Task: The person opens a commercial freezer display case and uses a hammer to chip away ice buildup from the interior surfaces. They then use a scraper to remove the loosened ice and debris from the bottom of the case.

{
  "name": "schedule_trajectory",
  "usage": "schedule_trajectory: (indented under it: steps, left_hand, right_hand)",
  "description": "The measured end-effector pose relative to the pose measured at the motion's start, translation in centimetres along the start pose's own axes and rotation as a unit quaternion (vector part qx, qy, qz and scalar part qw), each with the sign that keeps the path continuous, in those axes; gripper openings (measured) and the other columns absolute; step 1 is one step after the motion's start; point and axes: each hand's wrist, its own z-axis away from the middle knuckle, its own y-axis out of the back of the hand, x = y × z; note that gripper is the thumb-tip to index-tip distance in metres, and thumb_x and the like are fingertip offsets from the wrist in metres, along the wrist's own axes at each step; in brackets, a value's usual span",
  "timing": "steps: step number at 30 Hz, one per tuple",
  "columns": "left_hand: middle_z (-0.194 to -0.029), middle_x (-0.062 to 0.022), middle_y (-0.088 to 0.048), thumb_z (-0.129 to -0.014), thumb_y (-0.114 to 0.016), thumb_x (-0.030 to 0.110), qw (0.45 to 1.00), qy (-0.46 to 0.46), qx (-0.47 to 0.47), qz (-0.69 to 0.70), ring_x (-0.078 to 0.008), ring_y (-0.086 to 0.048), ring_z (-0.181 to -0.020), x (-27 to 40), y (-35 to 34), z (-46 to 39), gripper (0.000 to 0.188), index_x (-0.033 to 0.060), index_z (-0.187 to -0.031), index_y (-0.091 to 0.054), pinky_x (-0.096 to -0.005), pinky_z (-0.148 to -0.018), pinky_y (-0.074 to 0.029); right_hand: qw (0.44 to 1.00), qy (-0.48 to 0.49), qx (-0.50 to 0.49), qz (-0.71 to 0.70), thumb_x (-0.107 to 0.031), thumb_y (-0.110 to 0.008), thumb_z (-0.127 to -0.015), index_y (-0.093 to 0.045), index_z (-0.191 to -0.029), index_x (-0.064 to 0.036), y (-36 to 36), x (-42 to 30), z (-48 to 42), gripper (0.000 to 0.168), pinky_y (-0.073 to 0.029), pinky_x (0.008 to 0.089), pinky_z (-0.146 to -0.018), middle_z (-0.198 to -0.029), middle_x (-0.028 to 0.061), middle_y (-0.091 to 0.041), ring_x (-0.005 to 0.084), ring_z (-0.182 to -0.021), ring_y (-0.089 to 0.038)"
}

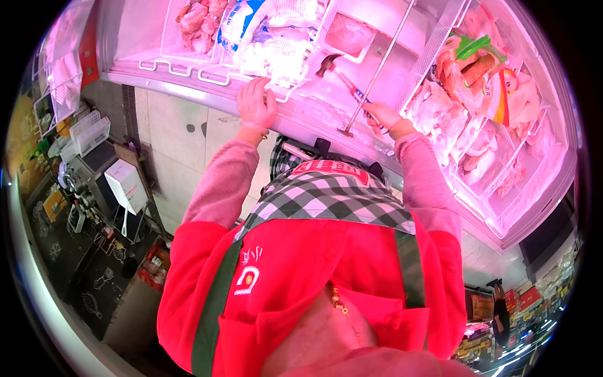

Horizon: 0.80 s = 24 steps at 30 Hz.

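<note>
My right hand (382,118) is closed around the handle of a claw hammer (351,87). The handle is red, white and blue, and the dark head points up and left over the frosty floor of a pink-lit display case. A thin metal rod (379,70) with a small foot crosses in front of the handle, close to my fingers. My left hand (256,106) lies on the case's front rim (188,96), its fingers over the edge beside a white wire divider (221,77). I see nothing held in it.
Behind my left hand lie white and blue plastic bags (278,45), with raw meat (200,26) farther left. A white tray of pink meat (348,35) sits beyond the hammer. Wire baskets of poultry pieces (435,110) stand right. A person (500,315) is in the distance.
</note>
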Motion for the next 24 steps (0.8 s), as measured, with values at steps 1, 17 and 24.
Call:
schedule_trajectory:
  steps: [1, 17, 24]
  left_hand:
    - [-0.1, -0.0082, -0.057, -0.074, -0.053, 0.013, 1.0, 0.001, 0.0, 0.001, -0.0257, -0.051, -0.097, 0.0, 0.1, 0.1, 0.026, 0.0071, -0.099, -0.056, -0.0369, -0.086, -0.035]
    - [-0.1, -0.0084, -0.058, -0.074, -0.053, 0.013, 1.0, -0.004, 0.007, -0.003, -0.0259, -0.052, -0.096, 0.1, 0.0, -0.3, 0.025, 0.0067, -0.098, -0.056, -0.037, -0.085, -0.036]
    - [-0.099, -0.0085, -0.058, -0.074, -0.053, 0.013, 1.0, -0.004, 0.001, -0.006, -0.0258, -0.052, -0.097, -0.1, -0.1, -0.3, 0.025, 0.0067, -0.098, -0.056, -0.0377, -0.085, -0.036]
  right_hand:
    - [0.999, 0.017, 0.037, -0.016, -0.036, -0.046, -0.086, -0.046, -0.073, -0.005, -0.4, -0.1, -0.3, 0.034, -0.034, 0.0295, -0.032, -0.047, 0.0018, -0.041, 0.0147, -0.032, -0.04]
    - [0.996, -0.071, 0.013, 0.052, -0.033, -0.046, -0.085, -0.047, -0.072, -0.004, 0.6, 0.0, -0.5, 0.032, -0.036, 0.0331, -0.033, -0.046, 0.0016, -0.041, 0.0157, -0.032, -0.041]
    - [0.998, -0.052, 0.04, 0.014, -0.035, -0.048, -0.086, -0.046, -0.075, -0.005, -0.3, 0.5, -2.3, 0.032, -0.035, 0.0314, -0.032, -0.047, 0.0028, -0.041, 0.0156, -0.032, -0.039]
